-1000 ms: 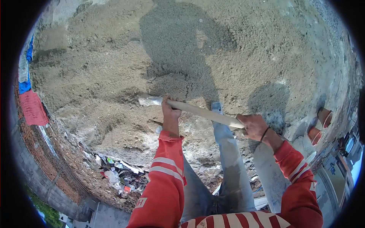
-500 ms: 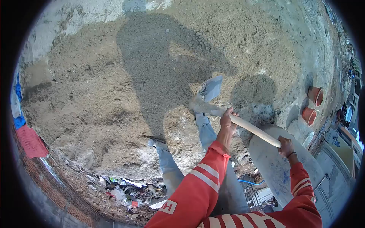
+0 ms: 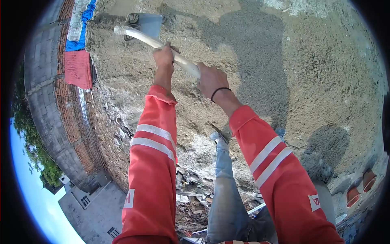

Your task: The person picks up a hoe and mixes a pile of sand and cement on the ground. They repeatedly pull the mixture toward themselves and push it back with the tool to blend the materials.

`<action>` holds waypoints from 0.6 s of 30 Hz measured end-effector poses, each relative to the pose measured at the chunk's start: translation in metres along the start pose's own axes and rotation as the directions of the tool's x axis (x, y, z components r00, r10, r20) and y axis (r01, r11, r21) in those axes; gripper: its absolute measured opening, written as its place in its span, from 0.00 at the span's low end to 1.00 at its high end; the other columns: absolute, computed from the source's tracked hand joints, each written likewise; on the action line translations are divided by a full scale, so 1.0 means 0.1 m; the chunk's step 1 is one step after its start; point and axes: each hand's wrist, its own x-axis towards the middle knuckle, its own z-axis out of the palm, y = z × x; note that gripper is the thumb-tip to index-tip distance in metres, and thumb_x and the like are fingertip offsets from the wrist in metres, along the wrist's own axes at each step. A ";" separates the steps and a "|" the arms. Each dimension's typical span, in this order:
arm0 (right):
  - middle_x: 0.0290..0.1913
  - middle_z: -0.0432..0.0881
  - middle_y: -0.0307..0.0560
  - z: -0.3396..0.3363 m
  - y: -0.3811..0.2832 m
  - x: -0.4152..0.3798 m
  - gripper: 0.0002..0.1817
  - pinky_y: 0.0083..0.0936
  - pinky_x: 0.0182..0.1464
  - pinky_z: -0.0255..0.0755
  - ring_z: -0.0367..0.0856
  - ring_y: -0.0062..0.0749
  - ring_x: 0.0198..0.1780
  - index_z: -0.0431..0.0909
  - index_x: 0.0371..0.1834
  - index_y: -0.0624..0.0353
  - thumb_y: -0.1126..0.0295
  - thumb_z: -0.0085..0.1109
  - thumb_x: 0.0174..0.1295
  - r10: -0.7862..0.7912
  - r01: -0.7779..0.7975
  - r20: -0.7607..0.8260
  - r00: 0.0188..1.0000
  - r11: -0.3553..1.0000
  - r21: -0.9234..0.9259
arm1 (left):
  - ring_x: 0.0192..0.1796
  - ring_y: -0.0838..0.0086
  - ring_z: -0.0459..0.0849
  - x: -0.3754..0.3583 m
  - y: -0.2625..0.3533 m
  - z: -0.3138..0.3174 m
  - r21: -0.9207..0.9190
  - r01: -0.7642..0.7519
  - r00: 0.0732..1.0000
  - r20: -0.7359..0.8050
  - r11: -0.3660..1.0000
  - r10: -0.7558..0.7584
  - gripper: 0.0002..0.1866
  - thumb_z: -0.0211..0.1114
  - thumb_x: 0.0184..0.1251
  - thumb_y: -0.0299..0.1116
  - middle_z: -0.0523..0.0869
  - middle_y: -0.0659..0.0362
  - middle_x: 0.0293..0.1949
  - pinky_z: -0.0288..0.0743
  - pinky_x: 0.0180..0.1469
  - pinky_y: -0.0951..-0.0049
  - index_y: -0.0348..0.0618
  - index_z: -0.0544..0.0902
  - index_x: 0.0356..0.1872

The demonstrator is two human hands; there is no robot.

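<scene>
The hoe (image 3: 183,62) is at the far left corner of the sandy ground (image 3: 325,73), close to its left edge. Its long axis slants: the handle's head end points to that far left corner, and the butt end comes back toward the person and to the right. The pale wooden handle curves slightly near the head, and the grey blade (image 3: 151,25) spreads to the right of the head end. The left hand (image 3: 163,57) has its fingers closed around the middle of the handle; the right hand (image 3: 213,80), with a black band at the wrist, is clamped round the butt end, just beside it.

The right hand hides the very end of the handle, and whether the blade touches the ground or hangs above it, I cannot tell. The right sleeve (image 3: 270,162) covers most of the right leg, as well as part of a pale rounded object (image 3: 326,199) at the near right.

Past the ground's left edge are a red cloth (image 3: 77,69), a blue sheet (image 3: 77,44) and a brick wall (image 3: 67,110). Rubble (image 3: 195,193) lies along the near edge, by the left leg (image 3: 223,183). Two reddish buckets (image 3: 352,197) stand near the right edge. The person's shadow (image 3: 260,53) falls across the ground right of the hoe.
</scene>
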 end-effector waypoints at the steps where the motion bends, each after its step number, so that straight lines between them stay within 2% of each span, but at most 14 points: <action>1: 0.35 0.83 0.57 -0.06 -0.06 0.22 0.17 0.43 0.44 0.77 0.84 0.51 0.39 0.75 0.46 0.58 0.70 0.62 0.52 0.004 -0.004 -0.003 1.000 1.000 -0.030 | 0.25 0.68 0.78 -0.03 -0.03 0.05 -0.003 -0.003 1.000 -0.012 1.000 0.003 0.06 0.55 0.66 0.25 0.77 0.54 0.26 0.77 0.29 0.65 0.33 0.72 0.38; 3: 0.36 0.83 0.56 -0.16 -0.01 0.31 0.16 0.42 0.44 0.77 0.84 0.51 0.40 0.76 0.46 0.58 0.69 0.62 0.53 0.009 -0.009 -0.007 1.000 0.997 -0.075 | 0.26 0.65 0.79 -0.13 -0.11 0.29 -0.119 0.128 0.988 0.096 0.985 -0.117 0.07 0.55 0.67 0.27 0.79 0.51 0.26 0.77 0.30 0.62 0.32 0.72 0.39; 4: 0.37 0.83 0.56 -0.27 0.11 0.26 0.16 0.42 0.44 0.77 0.83 0.51 0.41 0.76 0.46 0.58 0.69 0.61 0.52 0.081 -0.075 0.049 0.995 0.990 -0.119 | 0.26 0.64 0.79 -0.16 -0.28 0.43 -0.172 0.179 0.980 0.121 0.969 -0.159 0.08 0.55 0.67 0.27 0.78 0.51 0.26 0.77 0.30 0.61 0.32 0.72 0.41; 5: 0.38 0.83 0.55 -0.41 0.27 0.20 0.16 0.42 0.44 0.77 0.83 0.51 0.42 0.77 0.46 0.57 0.69 0.61 0.52 0.155 -0.137 0.098 0.983 0.976 -0.171 | 0.27 0.64 0.80 -0.25 -0.47 0.58 -0.138 0.252 0.950 0.225 0.958 -0.217 0.08 0.55 0.67 0.27 0.78 0.52 0.26 0.78 0.31 0.62 0.31 0.72 0.41; 6: 0.38 0.84 0.55 -0.54 0.49 -0.01 0.16 0.42 0.45 0.77 0.84 0.51 0.42 0.77 0.46 0.57 0.69 0.61 0.52 0.192 -0.170 0.092 0.977 0.964 -0.203 | 0.28 0.64 0.80 -0.50 -0.58 0.80 -0.076 0.348 0.915 0.246 0.935 -0.320 0.08 0.54 0.66 0.26 0.78 0.53 0.26 0.79 0.31 0.63 0.31 0.73 0.41; 9: 0.35 0.83 0.58 -0.89 1.46 -1.12 0.23 0.45 0.42 0.78 0.83 0.54 0.40 0.74 0.52 0.54 0.67 0.62 0.50 0.296 -0.245 0.122 0.948 0.915 -0.319 | 0.24 0.68 0.77 -1.16 -1.41 1.47 -0.264 0.579 0.810 0.295 0.771 -0.507 0.05 0.53 0.66 0.27 0.76 0.56 0.25 0.77 0.28 0.66 0.36 0.74 0.38; 11: 0.33 0.82 0.60 -1.26 1.79 -1.92 0.24 0.47 0.40 0.77 0.82 0.56 0.36 0.72 0.53 0.50 0.68 0.63 0.49 0.373 -0.303 0.103 0.922 0.861 -0.408 | 0.22 0.71 0.75 -1.60 -1.64 1.84 -0.468 0.607 0.788 0.254 0.642 -0.561 0.03 0.57 0.64 0.28 0.75 0.59 0.23 0.74 0.24 0.68 0.39 0.74 0.34; 12: 0.31 0.81 0.59 -1.43 1.96 -2.36 0.20 0.47 0.38 0.76 0.81 0.58 0.35 0.73 0.47 0.50 0.69 0.62 0.48 0.392 -0.345 0.054 0.919 0.861 -0.372 | 0.20 0.73 0.74 -1.88 -1.66 1.96 -0.568 0.595 0.769 0.199 0.568 -0.607 0.04 0.60 0.63 0.28 0.75 0.60 0.22 0.72 0.21 0.69 0.41 0.75 0.31; 13: 0.29 0.80 0.58 -1.68 2.01 -2.80 0.15 0.49 0.37 0.74 0.80 0.59 0.36 0.72 0.40 0.52 0.70 0.62 0.48 0.462 -0.442 0.019 0.887 0.858 -0.262 | 0.21 0.72 0.73 -2.17 -1.72 2.06 -0.556 0.657 0.712 0.234 0.510 -0.662 0.05 0.61 0.61 0.29 0.73 0.61 0.21 0.71 0.23 0.69 0.43 0.74 0.31; 14: 0.28 0.80 0.58 -1.90 2.09 -3.23 0.12 0.49 0.36 0.73 0.80 0.59 0.36 0.71 0.36 0.54 0.72 0.61 0.47 0.544 -0.506 0.002 0.839 0.781 -0.366 | 0.21 0.72 0.73 -2.44 -1.73 2.20 -0.543 0.711 0.655 0.279 0.447 -0.702 0.06 0.61 0.60 0.30 0.72 0.62 0.21 0.70 0.24 0.69 0.45 0.73 0.30; 15: 0.28 0.80 0.59 -2.04 2.34 -3.80 0.12 0.50 0.36 0.73 0.79 0.60 0.35 0.71 0.35 0.55 0.73 0.60 0.46 0.543 -0.516 -0.064 0.837 0.746 -0.421 | 0.21 0.72 0.73 -2.81 -1.76 2.32 -0.541 0.815 0.497 0.468 0.208 -0.731 0.08 0.65 0.57 0.31 0.72 0.63 0.21 0.71 0.26 0.70 0.47 0.73 0.31; 16: 0.27 0.79 0.60 -2.24 2.55 -4.35 0.12 0.51 0.35 0.72 0.79 0.61 0.34 0.70 0.34 0.56 0.73 0.60 0.46 0.561 -0.522 -0.083 0.824 0.693 -0.496 | 0.22 0.72 0.73 -3.34 -1.72 2.49 -0.448 0.894 0.305 0.580 0.017 -0.756 0.09 0.66 0.58 0.32 0.71 0.63 0.20 0.72 0.28 0.71 0.47 0.72 0.32; 17: 0.26 0.79 0.60 -2.37 2.67 -4.86 0.12 0.52 0.34 0.71 0.79 0.62 0.33 0.71 0.33 0.56 0.73 0.61 0.44 0.595 -0.568 -0.146 0.790 0.622 -0.539 | 0.22 0.72 0.72 -3.95 -1.84 2.73 -0.335 0.938 0.283 0.586 0.091 -0.759 0.10 0.66 0.58 0.34 0.69 0.63 0.20 0.72 0.29 0.71 0.47 0.72 0.32; 18: 0.26 0.79 0.60 -2.53 2.66 -5.26 0.12 0.52 0.34 0.71 0.79 0.61 0.32 0.71 0.33 0.56 0.74 0.61 0.44 0.626 -0.584 -0.167 0.762 0.553 -0.594 | 0.21 0.72 0.72 -4.50 -2.02 2.91 -0.308 0.951 0.180 0.605 -0.020 -0.775 0.09 0.65 0.59 0.34 0.69 0.63 0.19 0.71 0.27 0.70 0.47 0.73 0.31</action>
